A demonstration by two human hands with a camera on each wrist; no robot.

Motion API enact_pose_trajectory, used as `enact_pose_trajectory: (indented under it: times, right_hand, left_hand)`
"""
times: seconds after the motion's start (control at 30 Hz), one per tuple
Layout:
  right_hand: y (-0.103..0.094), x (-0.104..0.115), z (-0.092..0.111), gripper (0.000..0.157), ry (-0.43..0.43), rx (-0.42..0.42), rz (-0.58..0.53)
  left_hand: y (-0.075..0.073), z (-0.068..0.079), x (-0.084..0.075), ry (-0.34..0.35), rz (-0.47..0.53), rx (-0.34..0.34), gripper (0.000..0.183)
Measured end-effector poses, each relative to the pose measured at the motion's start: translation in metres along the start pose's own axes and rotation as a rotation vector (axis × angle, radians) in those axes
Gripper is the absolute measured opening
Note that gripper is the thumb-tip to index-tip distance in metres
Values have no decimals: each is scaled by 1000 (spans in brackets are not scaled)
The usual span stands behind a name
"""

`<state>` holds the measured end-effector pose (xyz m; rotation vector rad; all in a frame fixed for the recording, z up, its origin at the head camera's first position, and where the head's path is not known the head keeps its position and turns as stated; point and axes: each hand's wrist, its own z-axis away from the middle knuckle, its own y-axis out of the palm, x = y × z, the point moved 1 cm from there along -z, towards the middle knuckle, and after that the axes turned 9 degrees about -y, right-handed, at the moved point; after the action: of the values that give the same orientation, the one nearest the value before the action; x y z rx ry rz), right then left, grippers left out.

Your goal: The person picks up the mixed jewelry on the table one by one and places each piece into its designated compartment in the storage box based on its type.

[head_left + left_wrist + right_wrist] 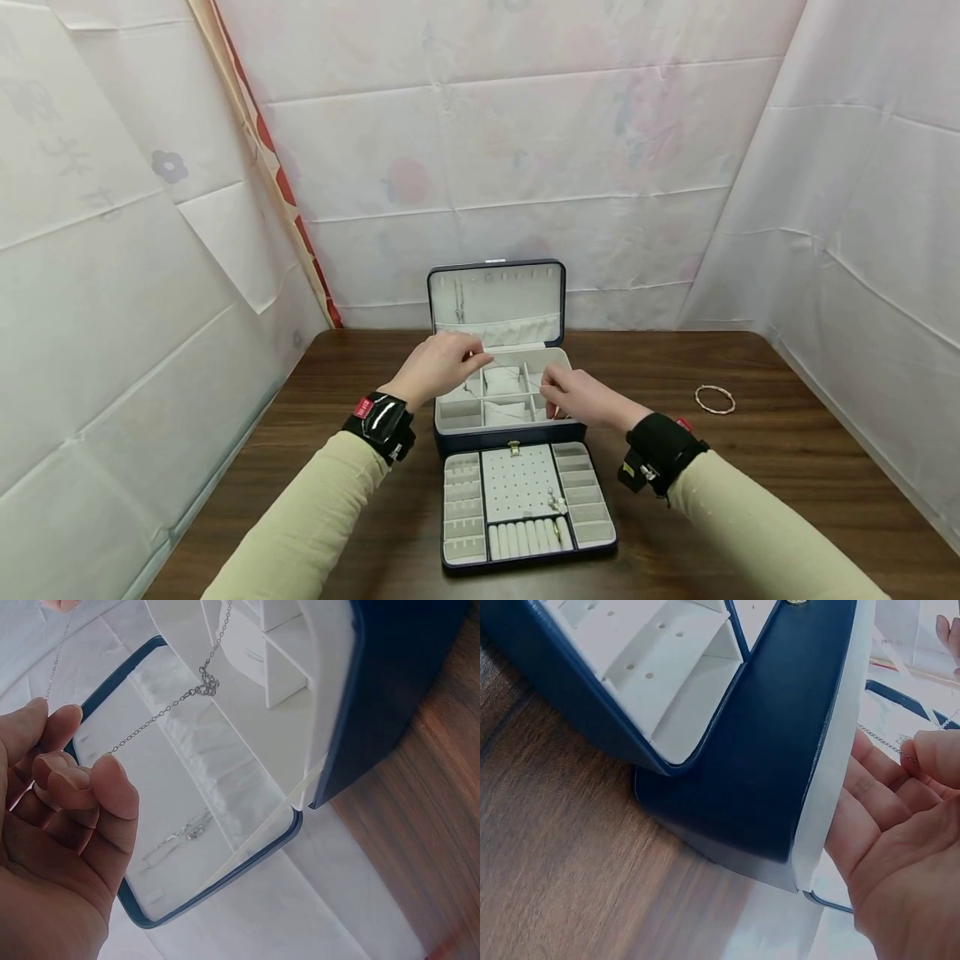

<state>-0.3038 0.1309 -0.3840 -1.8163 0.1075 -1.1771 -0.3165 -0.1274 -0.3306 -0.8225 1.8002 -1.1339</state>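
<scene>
A fine silver chain necklace (146, 726) with a small openwork charm stretches between my hands. My left hand (444, 363) pinches one part of it between thumb and fingertips, above the back left of an open navy jewelry box (480, 440). Over the box's right side, my right hand (581, 395) pinches another part of the chain (885, 742) with thumb and curled fingers. White cushions (501, 381) sit in the middle compartments below. From the raised lid (513, 296) hangs another silver necklace (460, 302), left of its middle.
In front of the box lies a tray (517, 483) with small compartments, a perforated panel and ring rolls. It bears earrings (557, 502) and a ring (557, 529). A thin bangle (717, 412) rests on the wooden table (660, 367) at right. Pale curtains (600, 167) surround the table.
</scene>
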Motion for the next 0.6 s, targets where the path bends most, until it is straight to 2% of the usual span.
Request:
enact_pose_trajectory:
  times: [0.13, 0.27, 0.6]
  right_hand:
    - [0, -2, -1, 17, 1, -7, -14]
    - [-2, -2, -2, 19, 17, -38, -80]
    - [-16, -2, -14, 23, 20, -216, -295]
  left_hand:
    - [0, -1, 0, 7, 1, -3, 27]
    - [0, -2, 2, -3, 0, -11, 23]
    - [-1, -4, 9, -58, 3, -28, 18]
